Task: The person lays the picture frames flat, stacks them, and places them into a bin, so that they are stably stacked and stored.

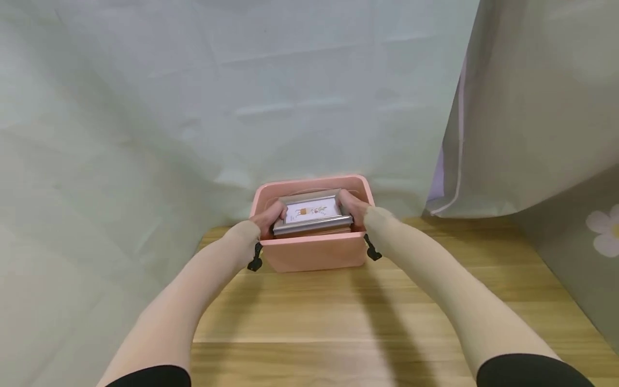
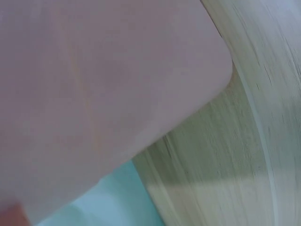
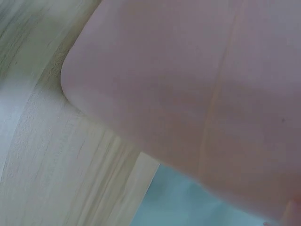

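A pink plastic bin (image 1: 314,257) stands on the wooden table against the pale cloth. Inside it lies a silver picture frame (image 1: 311,210) with a small animal and flowers on a white ground. My left hand (image 1: 272,215) grips the frame's left side, thumb on top. On its right side my right hand (image 1: 354,208) holds it the same way. Brownish edges beneath the frame suggest more things under it, mostly hidden. In both wrist views the bin's outer wall (image 2: 117,75) (image 3: 160,89) fills most of the picture, and only a bit of each hand shows.
Pale cloth (image 1: 309,107) hangs behind the bin and along the left. At the right hangs a grey cloth (image 1: 541,118), with a flower-patterned surface (image 1: 604,231) below it. The wooden table (image 1: 309,322) stretches toward me between my forearms.
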`<action>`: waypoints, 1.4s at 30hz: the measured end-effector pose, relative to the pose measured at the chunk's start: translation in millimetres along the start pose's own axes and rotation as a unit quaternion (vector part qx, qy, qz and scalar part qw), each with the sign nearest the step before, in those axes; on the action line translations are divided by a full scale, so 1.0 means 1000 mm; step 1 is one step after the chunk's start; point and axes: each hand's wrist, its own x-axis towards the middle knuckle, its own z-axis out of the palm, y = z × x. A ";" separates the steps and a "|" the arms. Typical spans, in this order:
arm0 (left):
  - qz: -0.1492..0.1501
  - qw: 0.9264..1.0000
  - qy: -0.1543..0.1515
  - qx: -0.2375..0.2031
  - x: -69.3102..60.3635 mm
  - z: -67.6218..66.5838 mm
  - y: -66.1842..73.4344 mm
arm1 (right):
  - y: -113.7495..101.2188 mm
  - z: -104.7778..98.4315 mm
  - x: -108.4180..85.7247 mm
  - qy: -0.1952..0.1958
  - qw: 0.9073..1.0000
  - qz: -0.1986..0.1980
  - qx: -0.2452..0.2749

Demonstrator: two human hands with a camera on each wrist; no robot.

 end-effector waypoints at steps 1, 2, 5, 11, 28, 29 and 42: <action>-0.003 1.000 0.004 0.009 -0.001 -0.002 -0.001 | 0.000 0.002 0.000 -0.012 1.000 0.012 0.002; -0.005 1.000 0.004 0.015 -0.003 -0.003 -0.003 | 0.001 0.004 0.000 -0.025 0.999 0.026 0.005; -0.004 1.000 0.004 0.021 -0.004 -0.004 -0.008 | 0.003 0.007 0.000 -0.032 0.998 0.054 -0.002; 0.000 0.999 -0.012 0.044 0.001 0.000 -0.011 | 0.002 0.004 0.005 -0.030 0.995 0.074 -0.057; -0.052 0.997 0.013 0.054 0.003 0.003 -0.012 | 0.008 0.002 0.015 0.022 0.994 -0.009 -0.107; -0.047 0.997 0.016 0.059 0.002 0.004 -0.012 | 0.008 0.002 0.013 0.028 0.995 -0.018 -0.098; 0.238 0.924 0.105 0.280 -0.028 0.021 -0.022 | 0.010 -0.011 -0.031 0.012 0.987 -0.156 -0.044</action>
